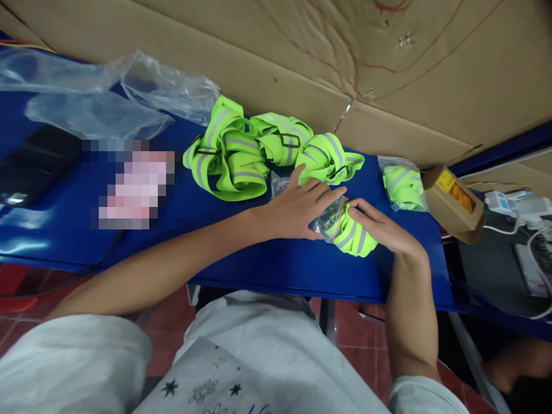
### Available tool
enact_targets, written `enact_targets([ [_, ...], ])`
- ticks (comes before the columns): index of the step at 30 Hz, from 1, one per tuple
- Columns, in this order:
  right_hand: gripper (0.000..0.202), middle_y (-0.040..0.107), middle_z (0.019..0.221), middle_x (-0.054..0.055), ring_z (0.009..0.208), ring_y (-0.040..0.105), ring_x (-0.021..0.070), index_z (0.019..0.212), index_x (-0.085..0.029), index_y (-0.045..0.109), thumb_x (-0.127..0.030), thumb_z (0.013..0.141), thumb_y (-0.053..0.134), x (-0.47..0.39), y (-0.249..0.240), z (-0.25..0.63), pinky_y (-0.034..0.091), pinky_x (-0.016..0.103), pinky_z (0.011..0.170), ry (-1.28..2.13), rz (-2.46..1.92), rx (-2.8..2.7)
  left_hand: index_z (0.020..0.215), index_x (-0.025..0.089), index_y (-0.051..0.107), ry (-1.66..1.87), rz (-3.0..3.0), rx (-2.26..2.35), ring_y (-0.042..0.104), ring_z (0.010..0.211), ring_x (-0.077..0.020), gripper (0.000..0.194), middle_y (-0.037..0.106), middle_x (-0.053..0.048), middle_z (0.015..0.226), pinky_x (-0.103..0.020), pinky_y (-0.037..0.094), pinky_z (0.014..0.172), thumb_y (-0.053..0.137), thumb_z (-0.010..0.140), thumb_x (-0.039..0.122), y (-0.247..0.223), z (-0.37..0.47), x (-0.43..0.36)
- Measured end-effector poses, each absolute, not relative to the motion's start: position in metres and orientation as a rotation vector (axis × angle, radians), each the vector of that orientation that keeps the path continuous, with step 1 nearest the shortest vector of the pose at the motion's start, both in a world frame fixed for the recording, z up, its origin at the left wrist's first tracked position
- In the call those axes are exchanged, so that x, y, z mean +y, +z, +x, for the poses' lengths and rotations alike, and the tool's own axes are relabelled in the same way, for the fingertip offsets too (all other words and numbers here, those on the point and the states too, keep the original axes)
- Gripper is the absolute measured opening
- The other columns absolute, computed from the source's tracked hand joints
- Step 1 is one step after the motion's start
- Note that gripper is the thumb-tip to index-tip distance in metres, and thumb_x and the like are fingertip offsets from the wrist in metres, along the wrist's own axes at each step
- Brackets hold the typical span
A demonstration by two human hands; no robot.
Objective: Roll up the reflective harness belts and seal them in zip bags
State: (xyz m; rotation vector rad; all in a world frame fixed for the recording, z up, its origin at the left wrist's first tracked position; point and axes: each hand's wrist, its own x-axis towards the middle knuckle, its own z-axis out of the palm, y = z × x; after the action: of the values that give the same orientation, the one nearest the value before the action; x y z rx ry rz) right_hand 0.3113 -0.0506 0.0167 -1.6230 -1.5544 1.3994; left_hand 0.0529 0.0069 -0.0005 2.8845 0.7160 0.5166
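My right hand (375,224) is closed around a rolled neon-green strap (356,234) with silver reflective stripes, its thumb on top. The strap's left end meets the mouth of a small clear plastic bag (331,221); how far inside it goes I cannot make out. My left hand (297,207) grips that bag from the left, back of the hand up, some fingers stretched out; its thumb is mostly hidden. Just beyond my hands lie more loosely coiled green straps with black buckles (245,155). Another piece of clear plastic (279,184) shows behind my left hand.
A bagged green strap (403,185) lies at the right, beside an open cardboard box (452,198) holding something orange. Clear plastic bags (99,109) spread over the blue table's (259,264) left back. Further left are a black object (41,164) and a blurred-out pink item (138,190).
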Motion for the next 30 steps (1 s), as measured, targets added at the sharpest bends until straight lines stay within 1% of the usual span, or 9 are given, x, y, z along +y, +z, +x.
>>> enact_targets([
  [4,0.04,0.064,0.082,-0.004,0.067,0.053,0.0118,0.101,-0.025,0.068,-0.063,0.09,0.074,-0.051,0.015,0.305,0.041,0.022,0.055,1.36,-1.627,-1.632,0.161,0.01,0.04,0.488,2.902,0.697,0.056,0.134,-0.0359,0.1,0.062,-0.019,0.145,-0.062,0.007,0.13,0.084,0.082,0.053,0.003,0.051,0.003],
  [8,0.04,0.059,0.073,-0.005,0.058,0.044,0.01,0.095,-0.023,0.068,-0.061,0.087,0.078,-0.052,0.016,0.293,0.034,0.023,0.05,1.231,-1.66,-1.635,0.159,0.01,0.041,0.495,2.95,0.659,0.055,0.135,-0.0365,0.103,0.063,-0.019,0.145,-0.066,0.011,0.131,0.086,0.079,0.058,0.004,0.052,-0.002],
  [11,0.039,0.059,0.072,-0.005,0.059,0.044,0.0103,0.091,-0.022,0.067,-0.06,0.088,0.076,-0.053,0.02,0.286,0.036,0.024,0.053,1.205,-1.667,-1.669,0.156,0.012,0.047,0.508,3.026,0.641,0.053,0.137,-0.037,0.092,0.065,-0.018,0.142,-0.069,0.011,0.131,0.083,0.083,0.056,0.008,0.053,-0.006],
  [14,0.034,0.065,0.081,-0.002,0.071,0.055,0.0135,0.09,-0.021,0.07,-0.055,0.092,0.073,-0.053,0.023,0.283,0.045,0.026,0.066,1.15,-1.622,-1.76,0.152,0.008,0.05,0.473,3.112,0.577,0.052,0.137,-0.0357,0.082,0.065,-0.019,0.138,-0.068,0.011,0.133,0.081,0.088,0.047,0.015,0.052,-0.009],
  [16,0.028,0.069,0.09,-0.001,0.084,0.062,0.0167,0.094,-0.022,0.069,-0.049,0.092,0.073,-0.053,0.023,0.283,0.049,0.028,0.078,1.086,-1.592,-1.738,0.153,0.006,0.048,0.47,3.126,0.588,0.053,0.136,-0.0353,0.082,0.064,-0.02,0.139,-0.068,0.012,0.133,0.08,0.089,0.044,0.018,0.052,-0.01],
  [18,0.028,0.071,0.097,0.0,0.092,0.065,0.0188,0.102,-0.024,0.067,-0.046,0.088,0.077,-0.053,0.022,0.284,0.051,0.029,0.082,1.097,-1.564,-1.659,0.159,0.006,0.041,0.469,3.109,0.646,0.054,0.134,-0.0356,0.088,0.061,-0.021,0.143,-0.069,0.012,0.132,0.081,0.089,0.041,0.018,0.05,-0.008],
  [21,0.038,0.072,0.101,0.001,0.092,0.066,0.0195,0.11,-0.027,0.066,-0.048,0.083,0.083,-0.054,0.019,0.285,0.053,0.029,0.077,1.202,-1.532,-1.592,0.165,0.011,0.03,0.419,3.066,0.693,0.054,0.136,-0.0357,0.098,0.057,-0.02,0.151,-0.068,0.015,0.131,0.083,0.087,0.036,0.016,0.046,-0.002],
  [25,0.035,0.073,0.098,0.0,0.084,0.064,0.0176,0.109,-0.027,0.074,-0.053,0.087,0.08,-0.051,0.013,0.288,0.049,0.028,0.071,1.101,-1.63,-1.499,0.168,0.011,0.023,0.329,2.993,0.749,0.051,0.142,-0.0381,0.109,0.052,-0.022,0.157,-0.066,0.02,0.128,0.086,0.084,0.038,0.014,0.04,0.008],
  [30,0.036,0.076,0.096,0.0,0.081,0.065,0.0169,0.103,-0.026,0.08,-0.057,0.086,0.081,-0.046,0.007,0.289,0.049,0.028,0.07,1.075,-1.698,-1.423,0.162,0.009,0.038,0.384,3.034,0.69,0.051,0.142,-0.039,0.093,0.056,-0.023,0.153,-0.067,0.015,0.128,0.082,0.088,0.043,0.008,0.038,0.016],
])
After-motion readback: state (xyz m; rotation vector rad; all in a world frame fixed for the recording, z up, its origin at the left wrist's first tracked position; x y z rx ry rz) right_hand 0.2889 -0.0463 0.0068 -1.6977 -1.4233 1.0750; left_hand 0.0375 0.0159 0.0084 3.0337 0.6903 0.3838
